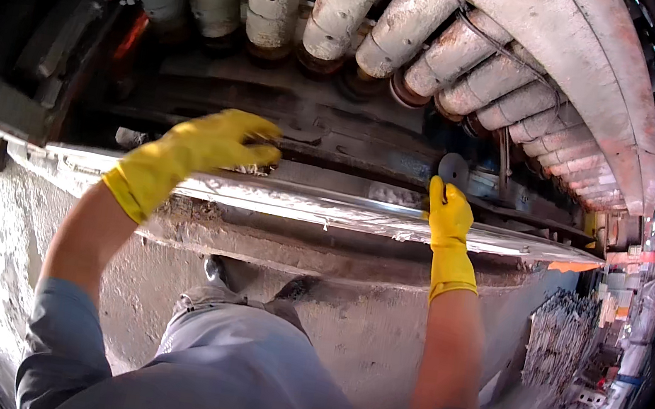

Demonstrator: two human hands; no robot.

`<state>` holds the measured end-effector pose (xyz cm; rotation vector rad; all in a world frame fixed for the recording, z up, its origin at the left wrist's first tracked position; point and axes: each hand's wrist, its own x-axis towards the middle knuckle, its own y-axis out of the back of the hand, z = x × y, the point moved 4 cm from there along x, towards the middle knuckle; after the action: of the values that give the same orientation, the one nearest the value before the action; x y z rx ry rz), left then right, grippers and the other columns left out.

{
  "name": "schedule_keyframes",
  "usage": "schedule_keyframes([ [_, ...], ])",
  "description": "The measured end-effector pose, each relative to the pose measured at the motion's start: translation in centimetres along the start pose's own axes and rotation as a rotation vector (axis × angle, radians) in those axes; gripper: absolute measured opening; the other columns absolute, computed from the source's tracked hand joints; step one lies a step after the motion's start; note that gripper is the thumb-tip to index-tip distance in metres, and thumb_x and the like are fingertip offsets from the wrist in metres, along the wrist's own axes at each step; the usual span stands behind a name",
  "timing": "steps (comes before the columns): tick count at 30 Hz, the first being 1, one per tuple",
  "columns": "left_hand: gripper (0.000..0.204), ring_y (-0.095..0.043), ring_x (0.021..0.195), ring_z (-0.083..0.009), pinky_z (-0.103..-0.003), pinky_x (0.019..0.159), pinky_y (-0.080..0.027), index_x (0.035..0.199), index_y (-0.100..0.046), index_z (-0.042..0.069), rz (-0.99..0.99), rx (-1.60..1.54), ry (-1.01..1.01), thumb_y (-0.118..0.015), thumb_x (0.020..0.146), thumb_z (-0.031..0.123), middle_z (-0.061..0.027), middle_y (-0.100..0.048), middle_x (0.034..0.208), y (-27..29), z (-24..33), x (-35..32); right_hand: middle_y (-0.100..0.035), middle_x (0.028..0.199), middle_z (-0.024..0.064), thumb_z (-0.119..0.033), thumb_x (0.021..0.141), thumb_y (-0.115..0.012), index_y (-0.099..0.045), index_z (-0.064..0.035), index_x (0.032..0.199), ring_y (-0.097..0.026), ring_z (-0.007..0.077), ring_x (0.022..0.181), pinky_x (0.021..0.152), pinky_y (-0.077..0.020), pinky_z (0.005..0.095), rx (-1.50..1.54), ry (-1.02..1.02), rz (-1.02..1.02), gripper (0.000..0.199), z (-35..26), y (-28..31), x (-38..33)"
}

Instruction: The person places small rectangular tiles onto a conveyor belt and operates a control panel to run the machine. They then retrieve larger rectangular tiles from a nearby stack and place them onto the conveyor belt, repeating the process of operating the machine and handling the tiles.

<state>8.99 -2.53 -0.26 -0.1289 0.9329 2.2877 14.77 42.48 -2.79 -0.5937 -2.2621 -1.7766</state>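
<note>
Both my hands wear yellow rubber gloves. My left hand (211, 142) is over the near edge of a long dark trough, fingers and thumb apart, with nothing seen between them; the glove is slightly blurred. To the right, my right hand (450, 213) is closed, its fingertips at the lower edge of a dark round disc (454, 169) with a small centre hole. It seems to pinch that edge; the contact is partly hidden by the fingers. Under both hands runs a long shiny metal rail (303, 201) along the trough's front.
Thick, rough pale cylinders (337, 13) stand in a row beyond the trough, below a curved pale beam (569, 37). A dark box-like frame (55, 57) with an orange-red glow is at the left. A stack of thin sheets (560, 338) sits on the right, above rough concrete floor (359, 334).
</note>
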Motion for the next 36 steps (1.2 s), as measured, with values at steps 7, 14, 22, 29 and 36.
schedule_keyframes([
  [7, 0.066, -0.055, 0.138, -0.0382, -0.045, 0.115, -0.042, 0.137, -0.065, 0.004, 0.234, 0.298, 0.486, -0.068, 0.094, 0.054, -0.0251, -0.061, 0.143, 10.7, -23.3, 2.7, -0.072, 0.071, 0.0096, -0.04, 0.101, -0.069, -0.073, -0.0051, 0.089, -0.071, 0.024, 0.061, 0.057, -0.0544, 0.0342, 0.275, -0.307, -0.161, 0.037, 1.2, 0.0, -1.2],
  [14, 0.09, -0.051, 0.144, -0.0413, -0.046, 0.118, -0.042, 0.152, -0.053, 0.0, 0.55, 0.355, 0.741, -0.071, 0.088, 0.061, -0.0271, -0.053, 0.154, 12.4, -38.0, 5.7, -0.069, 0.065, 0.0077, -0.036, 0.102, -0.067, -0.075, -0.004, 0.09, -0.067, 0.0191, 0.054, 0.051, -0.0521, 0.0335, 0.322, -0.34, -0.177, 0.035, 0.4, -0.1, -1.0],
  [22, 0.104, -0.047, 0.147, -0.042, -0.045, 0.121, -0.039, 0.158, -0.042, -0.001, 0.643, 0.325, 0.637, -0.078, 0.083, 0.061, -0.0312, -0.047, 0.157, 10.4, -43.8, 8.2, -0.069, 0.07, 0.0061, -0.033, 0.105, -0.066, -0.078, -0.0033, 0.099, -0.062, 0.0138, 0.053, 0.049, -0.048, 0.0293, 0.374, -0.424, -0.248, 0.032, 1.7, 0.5, -4.0],
  [29, 0.117, -0.044, 0.149, -0.0432, -0.047, 0.122, -0.038, 0.164, -0.033, 0.003, 0.69, 0.274, 0.642, -0.08, 0.078, 0.067, -0.0297, -0.045, 0.159, 7.7, -43.2, 11.1, -0.07, 0.071, 0.0067, -0.031, 0.106, -0.064, -0.077, -0.0022, 0.1, -0.063, 0.0152, 0.058, 0.051, -0.0465, 0.0287, 0.355, -0.394, -0.283, 0.032, 2.9, 1.4, -6.6],
  [36, 0.123, -0.045, 0.147, -0.0454, -0.049, 0.12, -0.039, 0.163, -0.036, 0.009, 0.809, 0.265, 0.742, -0.079, 0.071, 0.078, -0.0301, -0.046, 0.157, 6.2, -42.3, 13.3, -0.07, 0.07, 0.0078, -0.028, 0.105, -0.063, -0.077, -0.0014, 0.1, -0.064, 0.017, 0.058, 0.055, -0.0492, 0.0302, 0.277, -0.35, -0.306, 0.031, 3.4, 1.6, -7.6],
])
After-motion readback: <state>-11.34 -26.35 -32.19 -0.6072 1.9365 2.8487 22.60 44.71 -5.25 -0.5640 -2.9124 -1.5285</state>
